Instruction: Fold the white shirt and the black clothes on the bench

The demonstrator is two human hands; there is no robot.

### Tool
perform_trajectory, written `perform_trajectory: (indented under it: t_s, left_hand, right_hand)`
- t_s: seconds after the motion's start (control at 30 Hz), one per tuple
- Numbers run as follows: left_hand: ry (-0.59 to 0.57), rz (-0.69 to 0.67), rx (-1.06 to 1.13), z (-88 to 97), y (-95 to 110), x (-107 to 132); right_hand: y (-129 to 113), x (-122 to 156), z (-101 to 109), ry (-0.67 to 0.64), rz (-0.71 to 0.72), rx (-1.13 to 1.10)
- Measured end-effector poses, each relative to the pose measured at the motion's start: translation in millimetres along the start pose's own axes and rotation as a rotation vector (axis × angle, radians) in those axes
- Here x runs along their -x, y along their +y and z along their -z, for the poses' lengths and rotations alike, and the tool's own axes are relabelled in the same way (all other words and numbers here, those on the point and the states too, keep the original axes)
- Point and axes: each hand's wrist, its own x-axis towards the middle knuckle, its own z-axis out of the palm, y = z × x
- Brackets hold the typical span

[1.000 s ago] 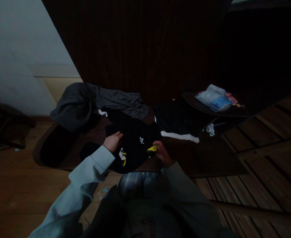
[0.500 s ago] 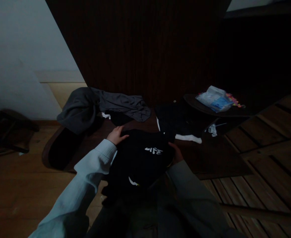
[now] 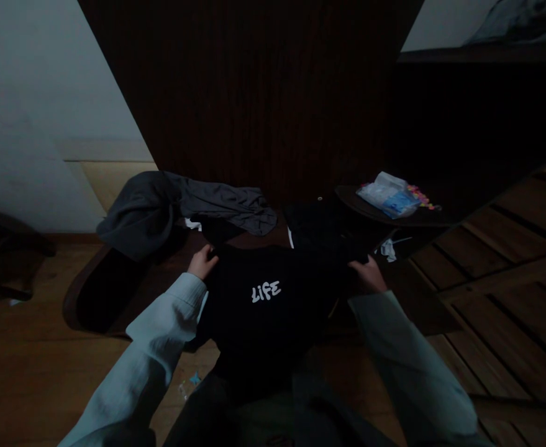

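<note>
A black T-shirt [image 3: 263,329] with white lettering on it is stretched between my hands, over the dark wooden surface and toward my lap. My left hand [image 3: 202,263] pinches its upper left part, fingers closed on the cloth. On the other side, my right hand [image 3: 369,274] grips the upper right part, probably near a sleeve. The shirt's lower part hangs toward my legs and fades into the dark. Behind it lies a dark folded garment [image 3: 314,226] with a white edge. Further left is a crumpled grey garment [image 3: 142,214].
The dark wooden surface [image 3: 146,279] has a rounded left end. A plastic packet [image 3: 389,195] lies on a small shelf [image 3: 363,211], with crumpled white paper [image 3: 387,250] below. Wooden slats [image 3: 510,323] stand at the right. A dark stool-like object [image 3: 2,261] is at the far left.
My right hand has moved right and outward, drawing the T-shirt wider and flatter. Its lettering now sits further left, and the white sleeve-like strip behind is covered. The view has shifted slightly.
</note>
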Motion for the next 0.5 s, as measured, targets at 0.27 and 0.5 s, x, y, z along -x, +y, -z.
perform_trajectory:
  t_s: [0.27, 0.5]
  left_hand:
    - [-0.025, 0.313, 0.770, -21.3, 38, 10]
    - [-0.513, -0.066, 0.766, -33.5, 107, 41]
  right_hand:
    - [-3, 37, -67, -0.356, 0.011, 0.039]
    - [27, 103, -140, -0.659, 0.146, 0.228]
